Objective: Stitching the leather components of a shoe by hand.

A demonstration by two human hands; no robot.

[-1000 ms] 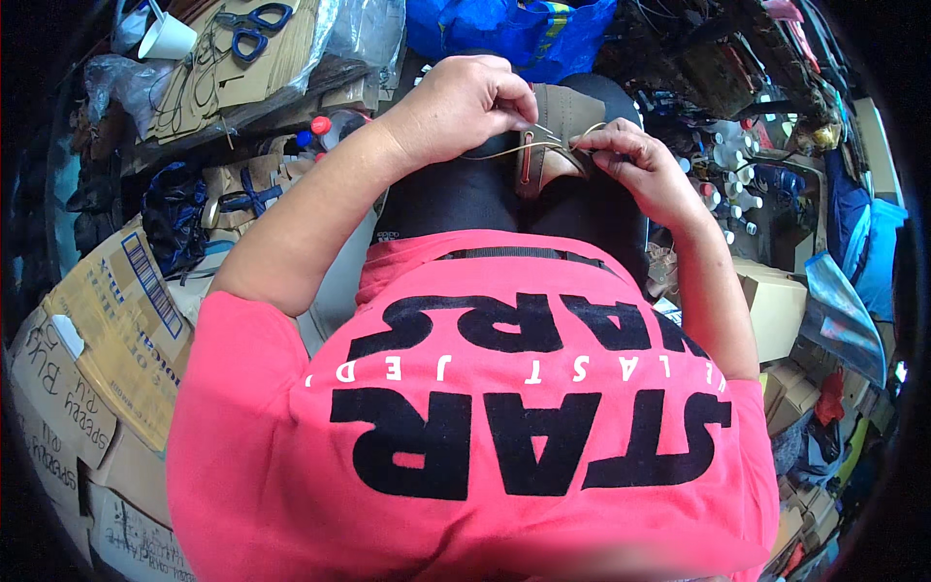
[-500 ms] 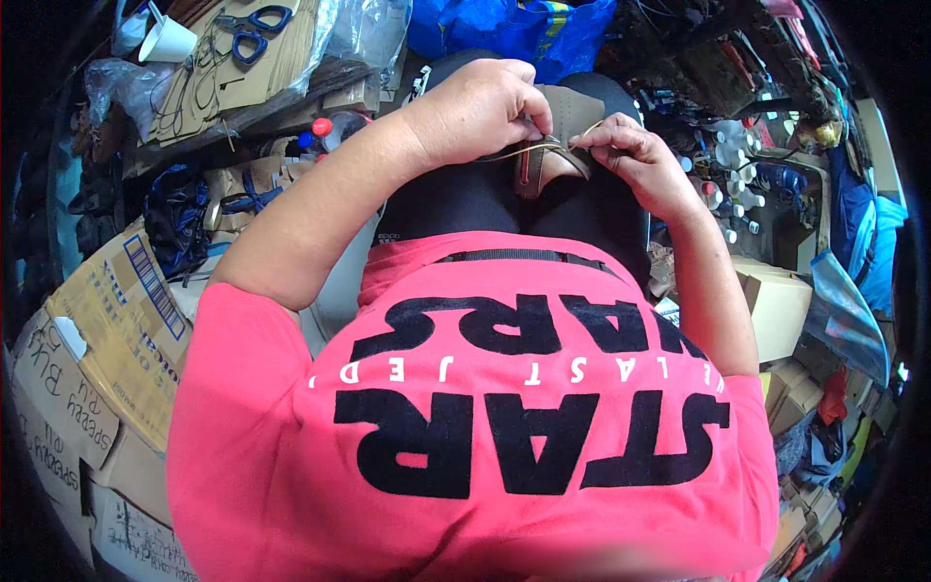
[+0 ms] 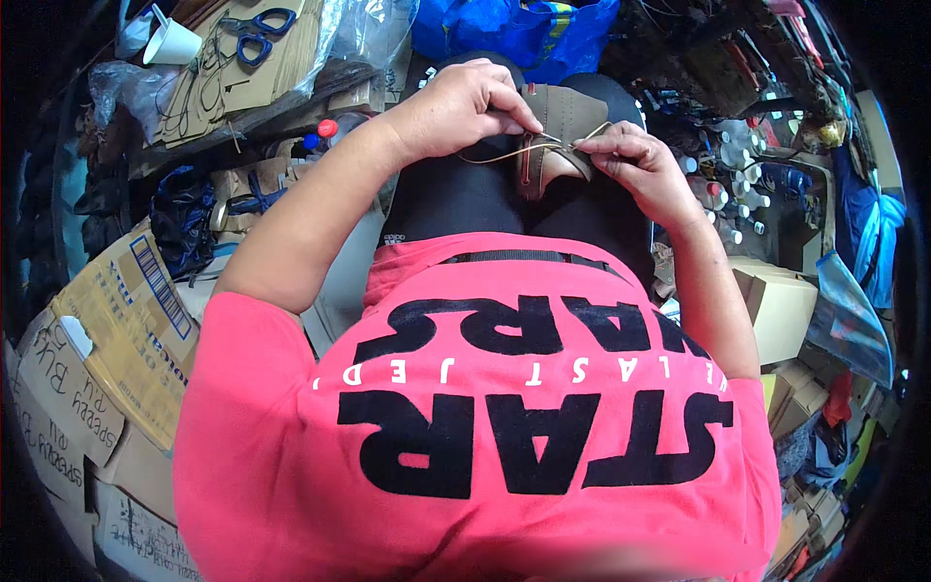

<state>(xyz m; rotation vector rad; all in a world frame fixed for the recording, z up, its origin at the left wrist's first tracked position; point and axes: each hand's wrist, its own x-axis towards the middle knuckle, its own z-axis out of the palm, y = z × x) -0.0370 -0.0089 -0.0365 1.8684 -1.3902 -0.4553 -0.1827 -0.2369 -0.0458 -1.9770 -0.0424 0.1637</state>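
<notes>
A brown shoe (image 3: 574,111) with stitch holes and a pale lining rests on my lap between my knees. Across its opening runs a thin tan lace (image 3: 508,154), with one loose loop hanging to the left. My left hand (image 3: 477,109) is closed, its fingertips pinching at the lace over the shoe's left side. On the other side, my right hand (image 3: 635,167) pinches the lace between thumb and forefinger, close to the shoe's right edge. A short strand sticks up above the right fingertips.
Blue-handled scissors (image 3: 256,37) and a white cup (image 3: 173,43) lie on stacked cardboard at the upper left. A blue bag (image 3: 514,39) sits beyond my knees. Several small bottles (image 3: 734,175) stand at the right, near a cardboard box (image 3: 776,308). Cartons (image 3: 126,335) are piled at the left.
My left hand has shifted slightly left and down, uncovering more of the shoe and the lace. The right hand stays nearly in place, still pinching.
</notes>
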